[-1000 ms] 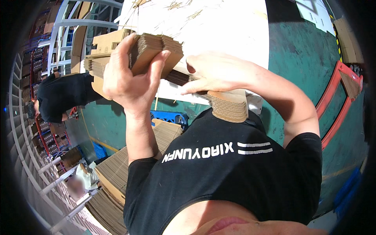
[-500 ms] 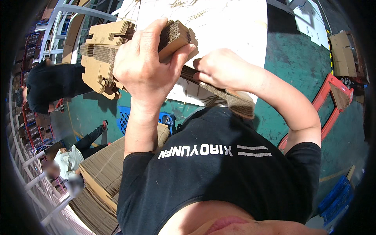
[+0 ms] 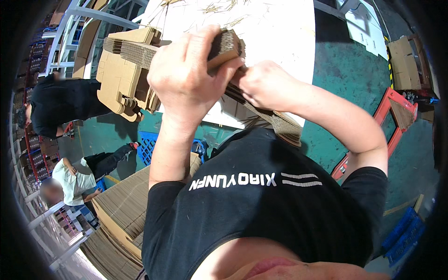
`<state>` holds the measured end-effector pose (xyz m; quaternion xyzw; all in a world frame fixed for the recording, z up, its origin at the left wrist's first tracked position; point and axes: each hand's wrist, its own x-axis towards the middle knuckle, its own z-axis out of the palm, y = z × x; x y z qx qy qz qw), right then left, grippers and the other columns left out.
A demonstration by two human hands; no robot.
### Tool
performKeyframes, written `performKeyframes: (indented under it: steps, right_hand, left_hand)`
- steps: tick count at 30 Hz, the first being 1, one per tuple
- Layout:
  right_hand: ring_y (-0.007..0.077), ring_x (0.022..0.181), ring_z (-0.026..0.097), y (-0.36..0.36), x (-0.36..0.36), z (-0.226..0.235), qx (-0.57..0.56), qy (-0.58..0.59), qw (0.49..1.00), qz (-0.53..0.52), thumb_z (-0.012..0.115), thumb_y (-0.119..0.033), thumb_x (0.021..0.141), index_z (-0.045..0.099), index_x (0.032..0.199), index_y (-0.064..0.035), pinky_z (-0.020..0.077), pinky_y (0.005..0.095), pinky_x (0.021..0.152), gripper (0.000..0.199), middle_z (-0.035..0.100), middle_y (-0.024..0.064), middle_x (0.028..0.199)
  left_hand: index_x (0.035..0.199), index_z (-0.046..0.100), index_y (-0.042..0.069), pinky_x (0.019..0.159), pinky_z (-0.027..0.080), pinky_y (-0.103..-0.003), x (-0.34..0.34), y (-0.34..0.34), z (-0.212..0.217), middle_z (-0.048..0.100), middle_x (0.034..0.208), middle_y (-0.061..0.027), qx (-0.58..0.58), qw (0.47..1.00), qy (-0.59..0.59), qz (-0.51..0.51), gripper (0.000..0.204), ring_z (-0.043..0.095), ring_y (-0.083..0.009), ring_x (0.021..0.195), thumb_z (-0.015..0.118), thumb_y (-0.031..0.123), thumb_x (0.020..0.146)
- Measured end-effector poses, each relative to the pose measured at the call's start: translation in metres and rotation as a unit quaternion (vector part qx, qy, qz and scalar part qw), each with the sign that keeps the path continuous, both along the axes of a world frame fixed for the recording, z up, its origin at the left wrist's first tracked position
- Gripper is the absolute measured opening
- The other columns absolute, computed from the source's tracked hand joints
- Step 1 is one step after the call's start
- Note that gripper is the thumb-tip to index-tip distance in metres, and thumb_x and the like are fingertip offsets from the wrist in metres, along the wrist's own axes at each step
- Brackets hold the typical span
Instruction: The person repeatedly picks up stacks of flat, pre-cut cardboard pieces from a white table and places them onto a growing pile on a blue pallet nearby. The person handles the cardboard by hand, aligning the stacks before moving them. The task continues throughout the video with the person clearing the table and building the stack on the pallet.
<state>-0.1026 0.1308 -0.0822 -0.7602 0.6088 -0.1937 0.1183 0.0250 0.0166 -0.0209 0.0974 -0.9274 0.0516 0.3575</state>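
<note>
My left hand (image 3: 186,74) is wrapped round a thick bundle of die-cut corrugated cardboard sheets (image 3: 225,50), its thumb pressed on the near side and its fingers over the top. Slots and tabs show in the brown pieces (image 3: 116,77) reaching out to the left of that hand. Just to the right, my right hand (image 3: 268,85) is closed at the edge of the bundle, fingers curled in. From under it a strip of stacked cardboard (image 3: 285,127) runs down toward my shirt. What its fingertips pinch is partly hidden.
Below the hands is a white table (image 3: 280,37) strewn with thin cardboard scraps (image 3: 231,7). Tall cardboard stacks (image 3: 126,200) stand at my lower left, by a blue plastic pallet (image 3: 148,147). Two people are at the left. A red pallet-jack-like frame (image 3: 394,135) stands right.
Both hands have shifted slightly, the left hand rightward with the bundle. The bundle's left part has turned a little. The person in the pale shirt at lower left has changed posture.
</note>
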Motion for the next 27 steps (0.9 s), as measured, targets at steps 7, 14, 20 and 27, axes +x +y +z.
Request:
performKeyframes:
  steps: [7, 14, 20, 27]
  right_hand:
    - [0.0102, 0.068, 0.058, 0.022, -0.014, -0.044, -0.051, -0.709, 0.677, -0.190, 0.051, -0.016, 0.096, 0.052, 0.114, 0.0010, 0.0484, 0.0209, 0.058, 0.024, 0.061, 0.0080, 0.083]
    - [0.0120, 0.065, 0.059, -0.012, -0.028, -0.049, 0.150, -0.675, 0.715, -0.105, 0.051, -0.025, 0.098, 0.023, 0.147, -0.0036, 0.0500, 0.0219, 0.057, 0.060, 0.062, 0.0134, 0.092]
    - [0.0119, 0.059, 0.063, -0.034, -0.034, -0.075, 0.165, -0.797, 0.580, 0.041, 0.055, -0.025, 0.096, 0.058, 0.112, 0.0038, 0.0520, 0.0203, 0.054, 0.033, 0.066, 0.0136, 0.076]
    - [0.0124, 0.062, 0.065, -0.036, -0.020, -0.105, 0.074, -0.896, 0.437, 0.022, 0.055, -0.022, 0.096, 0.060, 0.099, 0.0045, 0.0535, 0.0201, 0.051, 0.027, 0.065, 0.0131, 0.081]
  left_hand:
    - [0.103, 0.067, 0.008, 0.064, 0.052, -0.028, 0.008, -0.015, 0.000, 0.068, 0.083, -0.0053, 0.004, 1.000, 0.023, 0.012, 0.053, 0.067, -0.0187, 0.071, 0.087, 0.034, 0.061]
    - [0.104, 0.066, 0.007, 0.065, 0.053, -0.028, 0.005, -0.015, -0.003, 0.069, 0.087, -0.0068, 0.018, 0.999, 0.016, -0.037, 0.054, 0.067, -0.0197, 0.073, 0.088, 0.030, 0.060]
    - [0.104, 0.066, 0.006, 0.070, 0.053, -0.030, 0.010, -0.009, 0.002, 0.070, 0.091, -0.0078, 0.027, 1.000, 0.000, 0.011, 0.057, 0.068, -0.0204, 0.079, 0.089, 0.029, 0.057]
    - [0.104, 0.066, 0.006, 0.068, 0.052, -0.028, 0.009, -0.012, 0.002, 0.070, 0.088, -0.0058, 0.023, 1.000, 0.001, -0.013, 0.059, 0.067, -0.0179, 0.076, 0.089, 0.035, 0.057]
